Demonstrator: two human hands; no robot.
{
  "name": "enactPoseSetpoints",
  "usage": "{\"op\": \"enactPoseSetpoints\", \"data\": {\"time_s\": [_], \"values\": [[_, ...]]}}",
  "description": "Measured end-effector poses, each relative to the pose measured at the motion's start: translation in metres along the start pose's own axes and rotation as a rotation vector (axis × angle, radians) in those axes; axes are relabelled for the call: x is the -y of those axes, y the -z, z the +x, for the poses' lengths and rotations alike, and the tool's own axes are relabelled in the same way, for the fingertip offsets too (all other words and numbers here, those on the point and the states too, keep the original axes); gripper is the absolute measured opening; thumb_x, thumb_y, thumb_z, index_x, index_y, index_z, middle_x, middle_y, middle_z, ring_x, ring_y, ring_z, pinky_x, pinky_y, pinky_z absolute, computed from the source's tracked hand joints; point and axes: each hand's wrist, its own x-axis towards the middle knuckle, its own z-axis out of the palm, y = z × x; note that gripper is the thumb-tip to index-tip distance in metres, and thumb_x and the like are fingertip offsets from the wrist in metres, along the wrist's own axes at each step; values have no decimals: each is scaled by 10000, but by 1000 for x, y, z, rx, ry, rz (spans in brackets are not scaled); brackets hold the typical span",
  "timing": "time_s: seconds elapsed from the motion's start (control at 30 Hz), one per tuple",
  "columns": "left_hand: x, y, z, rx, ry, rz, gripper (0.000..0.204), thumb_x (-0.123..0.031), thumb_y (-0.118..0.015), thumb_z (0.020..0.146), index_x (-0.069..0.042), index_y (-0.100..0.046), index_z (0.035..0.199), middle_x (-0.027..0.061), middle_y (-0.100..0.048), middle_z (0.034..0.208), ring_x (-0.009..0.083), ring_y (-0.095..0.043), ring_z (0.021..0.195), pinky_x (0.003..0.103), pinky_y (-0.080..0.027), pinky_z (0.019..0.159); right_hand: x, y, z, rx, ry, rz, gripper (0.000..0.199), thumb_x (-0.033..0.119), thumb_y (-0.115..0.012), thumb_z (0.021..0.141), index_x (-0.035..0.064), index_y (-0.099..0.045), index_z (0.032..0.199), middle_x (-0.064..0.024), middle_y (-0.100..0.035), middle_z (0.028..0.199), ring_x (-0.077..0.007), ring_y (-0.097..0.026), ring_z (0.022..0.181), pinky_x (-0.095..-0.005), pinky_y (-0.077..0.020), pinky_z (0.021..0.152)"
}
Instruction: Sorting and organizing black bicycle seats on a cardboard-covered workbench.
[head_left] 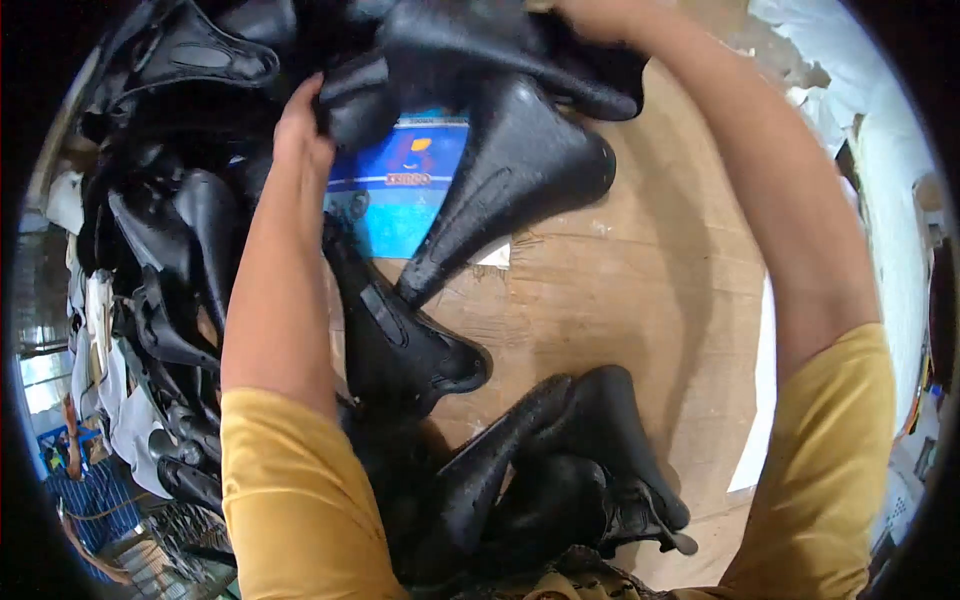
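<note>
Black bicycle saddles with long noses and wide backs lie about both hands. At the upper left, my left hand (303,135) is closed round the edge of a black saddle piece (358,95), its fingers partly hidden behind it. My right hand (600,18) is at the top edge, against the far side of a large black saddle (500,50); its fingers are mostly cut off by the picture's edge. Below them a saddle (515,170) lies with its nose toward me. Another saddle (400,335) rests near my left forearm.
A brown cardboard-like surface (620,290) spreads under the saddles, with a blue printed sheet (400,220) on it. Several saddles (590,430) lie close to my body. More are heaped at left (190,230). White wrapped material (895,230) lines the right. A person in stripes (95,505) is far lower left.
</note>
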Motion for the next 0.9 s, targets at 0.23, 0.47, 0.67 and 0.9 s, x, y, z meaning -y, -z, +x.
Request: {"op": "enactPoseSetpoints", "data": {"time_s": [0.23, 0.47, 0.67, 0.9], "values": [[-63, 140, -215, -327, 213, 364, 507, -342, -667, 719, -12, -530, 1078, 121, -554, 1064, 256, -542, 931, 347, -421, 846, 155, 88, -75, 71, 167, 338, 111, 101, -540, 670, 42, -625, 709, -138, -621, 726, -279, -620, 686, -373, -502, 590], [-136, 266, -394, -629, 168, 392, 482, -359, -674, 715, -32, -547, 1046, 118, -593, 997, 261, -578, 870, 382, -454, 791, 365, 170, -152, -129, 197, 561, 88, 86, -538, 632, 12, -575, 662, -146, -598, 640, -259, -606, 566, -368, -482, 482], [-178, 353, -537, -468, 89, 271, 356, -292, -522, 827, -26, -538, 1064, 120, -589, 1015, 256, -564, 925, 366, -435, 836, 470, 250, -194, 34, 170, 975, 244, 81, -573, 653, -50, -544, 857, -156, -596, 809, -281, -606, 730, -392, -496, 605], [-190, 554, -730, -1274, -286, 1331, 693, -49, -556, 609, 22, -351, 1267, 205, -469, 1200, 317, -466, 1085, 357, -341, 935, 348, 250, -279, -295, -431, 1209, 395, 248, -642, 698, -31, -542, 958, -203, -569, 863, -292, -552, 815, -371, -434, 747]]}}
